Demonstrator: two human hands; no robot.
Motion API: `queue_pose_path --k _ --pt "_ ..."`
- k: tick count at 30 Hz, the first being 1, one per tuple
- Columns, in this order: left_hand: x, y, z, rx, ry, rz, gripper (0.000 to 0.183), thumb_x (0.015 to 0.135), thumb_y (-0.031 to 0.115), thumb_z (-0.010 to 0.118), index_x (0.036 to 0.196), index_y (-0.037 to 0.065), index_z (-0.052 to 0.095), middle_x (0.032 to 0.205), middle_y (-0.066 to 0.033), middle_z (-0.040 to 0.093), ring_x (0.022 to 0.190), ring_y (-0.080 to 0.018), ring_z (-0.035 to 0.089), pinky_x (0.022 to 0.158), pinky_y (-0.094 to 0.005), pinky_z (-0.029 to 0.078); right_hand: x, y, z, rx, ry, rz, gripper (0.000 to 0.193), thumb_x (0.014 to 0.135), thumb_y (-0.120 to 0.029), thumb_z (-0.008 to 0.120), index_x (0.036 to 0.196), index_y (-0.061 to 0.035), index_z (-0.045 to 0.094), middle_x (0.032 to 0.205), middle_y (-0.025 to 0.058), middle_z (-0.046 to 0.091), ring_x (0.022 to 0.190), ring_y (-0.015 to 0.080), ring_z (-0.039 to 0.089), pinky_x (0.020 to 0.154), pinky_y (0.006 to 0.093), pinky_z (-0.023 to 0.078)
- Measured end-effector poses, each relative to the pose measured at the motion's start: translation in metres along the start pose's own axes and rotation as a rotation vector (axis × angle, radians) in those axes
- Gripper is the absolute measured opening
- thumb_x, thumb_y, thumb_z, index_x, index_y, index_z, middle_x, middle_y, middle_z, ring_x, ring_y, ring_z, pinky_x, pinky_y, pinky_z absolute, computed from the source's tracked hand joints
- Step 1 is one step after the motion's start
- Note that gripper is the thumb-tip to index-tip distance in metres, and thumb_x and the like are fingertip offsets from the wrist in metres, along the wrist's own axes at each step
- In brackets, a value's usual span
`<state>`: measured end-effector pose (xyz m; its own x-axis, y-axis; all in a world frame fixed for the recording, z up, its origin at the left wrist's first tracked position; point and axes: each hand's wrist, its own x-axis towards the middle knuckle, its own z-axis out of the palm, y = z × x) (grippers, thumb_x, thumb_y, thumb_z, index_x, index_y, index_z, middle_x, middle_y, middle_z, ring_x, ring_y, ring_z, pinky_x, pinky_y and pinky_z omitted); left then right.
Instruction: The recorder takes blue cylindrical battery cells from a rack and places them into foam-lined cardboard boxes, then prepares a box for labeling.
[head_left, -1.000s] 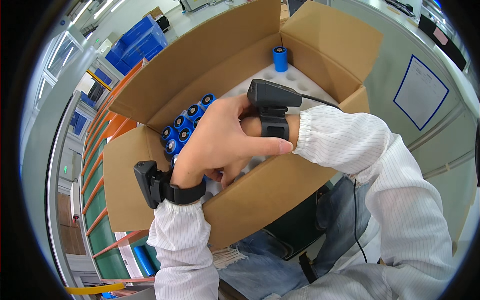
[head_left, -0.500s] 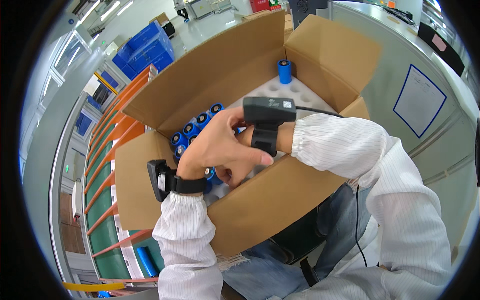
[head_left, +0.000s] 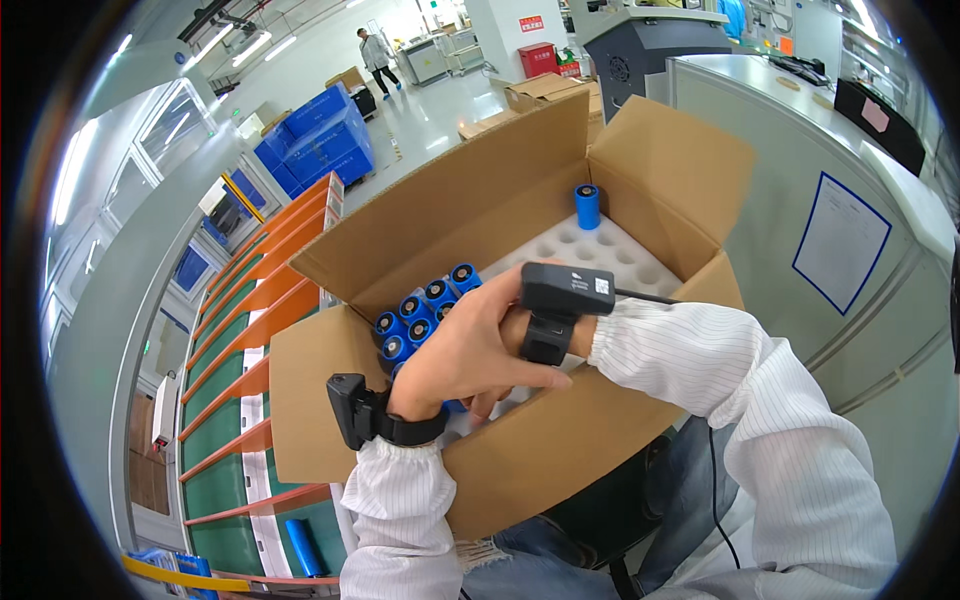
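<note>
Blue cylinder cells (head_left: 425, 312) are what we've got our hands around here, a cluster of them standing upright in the white foam tray (head_left: 610, 250) inside the open cardboard box (head_left: 480, 200), packed into the tray's near-left corner against the box's left wall. One more blue cell (head_left: 587, 206) stands alone at the far end of the tray, near the box's back right flap, well apart from the cluster, with rows of bare round sockets between them.

Our left hand (head_left: 465, 350) is down in the box right over the near edge of the cluster, palm down, fingers (head_left: 485, 405) curled toward the tray. Honestly we can't tell whether they're clamped on a cell or just resting, since the hand itself hides what's under it. Our right hand is tucked beneath the left one, so only its wrist shows and its fingers are out of sight, no call on those either.

Both wrists carry black strapped devices: one (head_left: 350, 410) on the left wrist just outside the box's near wall, one (head_left: 560, 295) on the right wrist above the tray, with a thin black cable running off it. White striped sleeves (head_left: 760, 400) on both arms.

Left of the box there's an orange-framed rack (head_left: 250, 330), and beyond it stacked blue crates (head_left: 320, 135)
</note>
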<state>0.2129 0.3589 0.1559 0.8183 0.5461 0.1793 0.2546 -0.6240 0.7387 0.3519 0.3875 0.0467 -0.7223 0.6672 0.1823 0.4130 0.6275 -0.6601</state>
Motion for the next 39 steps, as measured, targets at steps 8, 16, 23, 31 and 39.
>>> queue_pose_path --k 8,16,23,31,39 --pt "0.002 0.009 -0.003 0.014 0.082 0.059 0.071 0.054 0.014 0.092 0.117 0.005 0.060 0.103 -0.0044 0.066 0.103 -0.0164 0.059 0.094 -0.0311 0.045 0.011 0.000 -0.001 0.020 -0.013 0.005 0.021 0.082 -0.026 0.065 0.091 -0.0067 0.068 0.085 0.0097 0.066 0.087 0.0278 0.062 0.075 0.0404 0.049" --pt "0.011 -0.002 0.003 0.277 0.120 0.328 0.057 0.060 0.016 0.088 0.111 0.008 0.064 0.109 -0.0055 0.066 0.107 -0.0250 0.057 0.098 -0.0360 0.041 0.015 0.003 0.002 0.049 -0.020 0.023 0.022 0.082 -0.027 0.066 0.091 -0.0066 0.068 0.084 0.0094 0.066 0.086 0.0279 0.062 0.075 0.0403 0.049" --pt "0.004 -0.003 -0.002 0.068 0.019 0.047 0.054 0.062 0.011 0.087 0.111 0.005 0.064 0.099 -0.0030 0.065 0.087 -0.0167 0.059 0.082 -0.0293 0.047 0.014 0.000 0.004 0.057 -0.014 0.025 0.023 0.082 -0.027 0.066 0.091 -0.0065 0.068 0.083 0.0091 0.066 0.085 0.0281 0.062 0.074 0.0402 0.049" --pt "0.005 -0.013 0.000 -0.275 -0.003 0.008 0.039 0.071 0.006 0.080 0.108 0.001 0.066 0.093 -0.0001 0.067 0.086 -0.0082 0.059 0.083 -0.0249 0.047 0.020 -0.015 0.009 0.036 -0.040 0.022 0.023 0.082 -0.028 0.067 0.091 -0.0064 0.068 0.082 0.0088 0.066 0.085 0.0283 0.062 0.074 0.0400 0.049" --pt "0.015 0.047 -0.110 1.019 0.611 -0.273 0.045 0.076 0.041 0.070 0.063 -0.001 0.061 0.066 -0.0165 0.064 0.065 -0.0336 0.064 0.061 -0.0430 0.050 0.000 -0.094 -0.178 -0.588 0.033 0.044 0.029 0.078 -0.031 0.066 0.073 -0.0028 0.071 0.069 0.0143 0.065 0.065 0.0263 0.065 0.062 0.0391 0.051"
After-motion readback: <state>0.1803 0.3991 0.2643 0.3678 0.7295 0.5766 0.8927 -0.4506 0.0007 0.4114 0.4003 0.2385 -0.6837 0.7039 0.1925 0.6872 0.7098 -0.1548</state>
